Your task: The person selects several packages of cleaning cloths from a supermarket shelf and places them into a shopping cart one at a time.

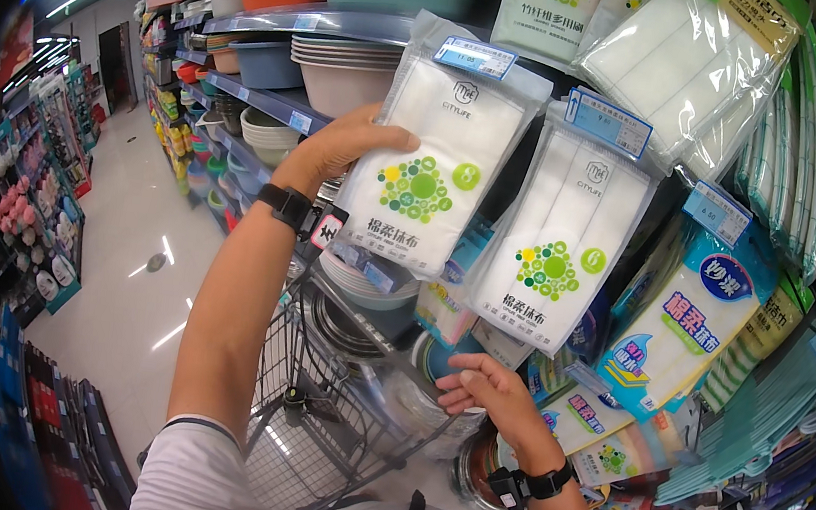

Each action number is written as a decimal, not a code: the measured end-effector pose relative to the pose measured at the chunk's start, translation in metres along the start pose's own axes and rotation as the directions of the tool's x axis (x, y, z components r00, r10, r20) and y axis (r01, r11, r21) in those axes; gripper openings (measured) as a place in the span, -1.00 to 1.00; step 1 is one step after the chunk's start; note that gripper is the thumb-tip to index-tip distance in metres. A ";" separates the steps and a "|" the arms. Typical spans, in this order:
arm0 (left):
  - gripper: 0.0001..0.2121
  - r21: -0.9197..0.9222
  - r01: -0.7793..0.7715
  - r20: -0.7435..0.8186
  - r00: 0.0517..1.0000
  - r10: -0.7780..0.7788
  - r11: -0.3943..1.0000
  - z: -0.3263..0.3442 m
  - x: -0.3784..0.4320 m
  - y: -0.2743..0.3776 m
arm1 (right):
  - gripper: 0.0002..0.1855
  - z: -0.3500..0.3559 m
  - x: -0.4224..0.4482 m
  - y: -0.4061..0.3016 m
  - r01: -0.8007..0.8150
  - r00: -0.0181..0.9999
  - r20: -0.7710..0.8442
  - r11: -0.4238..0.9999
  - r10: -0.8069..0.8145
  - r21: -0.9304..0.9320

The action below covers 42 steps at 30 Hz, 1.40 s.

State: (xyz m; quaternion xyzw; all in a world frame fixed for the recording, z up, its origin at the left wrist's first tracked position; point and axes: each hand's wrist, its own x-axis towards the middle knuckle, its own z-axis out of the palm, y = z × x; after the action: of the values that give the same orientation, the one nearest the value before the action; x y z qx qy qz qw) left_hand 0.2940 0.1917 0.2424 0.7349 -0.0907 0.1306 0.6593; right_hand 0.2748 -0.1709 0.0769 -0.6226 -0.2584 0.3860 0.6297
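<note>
My left hand (pixel 349 139) grips the left edge of a white pack of cleaning cloths (pixel 434 160) that hangs on the rack, the thumb on its front and the fingers behind. To its right hangs a similar white pack of cloths (pixel 565 235), untouched. My right hand (pixel 476 387) is below these packs, its fingers apart and slightly curled, with nothing in it. A blue and yellow pack of cloths (pixel 687 325) hangs farther right. Both wrists wear black straps with small devices.
A wire shopping cart (pixel 313 425) stands below, between my arms. Shelves at the left hold plastic basins (pixel 267 65) and bowls. Large clear packs of cloths (pixel 690 68) and teal cloths (pixel 752 415) hang at the right. An aisle floor (pixel 132 223) runs along the far left.
</note>
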 end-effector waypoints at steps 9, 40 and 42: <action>-0.49 0.104 -0.014 -0.025 1.000 0.017 0.994 0.006 -0.001 0.008 | -0.29 -0.004 0.070 0.013 0.172 0.985 -0.013 0.984 -0.173 -0.041; -0.37 0.080 0.088 0.032 0.995 -0.091 0.993 -0.014 -0.024 0.020 | -0.26 0.003 0.110 -0.005 0.171 0.985 0.005 0.984 -0.171 -0.056; -0.37 0.046 0.081 0.028 0.996 -0.083 0.996 -0.009 -0.029 0.019 | -0.24 0.003 0.105 -0.008 0.180 0.983 -0.017 0.982 -0.181 -0.064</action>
State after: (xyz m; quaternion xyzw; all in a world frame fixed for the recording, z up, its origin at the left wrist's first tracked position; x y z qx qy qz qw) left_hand 0.2597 0.1972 0.2517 0.7545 -0.0672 0.0946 0.6460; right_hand 0.3330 -0.0838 0.0693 -0.6202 -0.3186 0.3121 0.6453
